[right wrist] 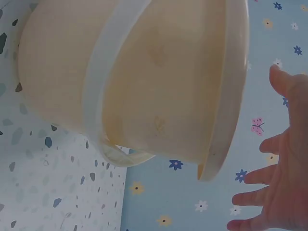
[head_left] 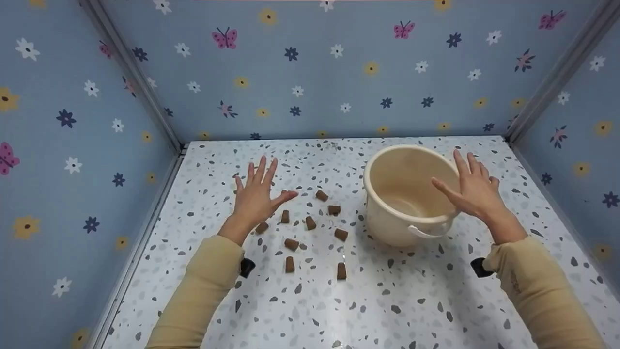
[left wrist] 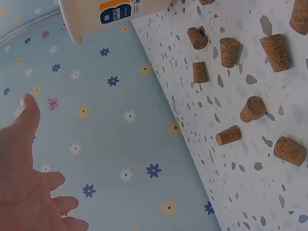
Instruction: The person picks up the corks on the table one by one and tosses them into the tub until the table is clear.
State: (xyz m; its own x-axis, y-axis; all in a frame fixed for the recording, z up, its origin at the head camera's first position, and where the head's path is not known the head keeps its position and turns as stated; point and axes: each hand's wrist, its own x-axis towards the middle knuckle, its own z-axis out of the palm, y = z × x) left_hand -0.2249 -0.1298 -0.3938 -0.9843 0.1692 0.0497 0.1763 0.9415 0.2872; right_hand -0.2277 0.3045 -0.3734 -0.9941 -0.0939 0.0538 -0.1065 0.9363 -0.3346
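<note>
Spread fingers mark my left hand (head_left: 255, 201), held above the table on the left with nothing in it. Several brown tapered corks (head_left: 310, 223) lie scattered on the table to its right and below it; the left wrist view shows the grain of one cork (left wrist: 275, 52). On the right stands an upright cream bucket (head_left: 387, 218) with a white handle (head_left: 426, 234) hanging down its side. My right hand (head_left: 477, 191) hovers by the bucket's right rim, fingers extended and holding nothing. In the right wrist view a gap shows between this hand and the bucket (right wrist: 159, 86).
The table (head_left: 300, 315) has a white speckled top. Blue panels with flowers and butterflies, such as the back wall (head_left: 319, 72), rise behind it and on both sides. A printed label (left wrist: 119, 10) shows on the bucket in the left wrist view.
</note>
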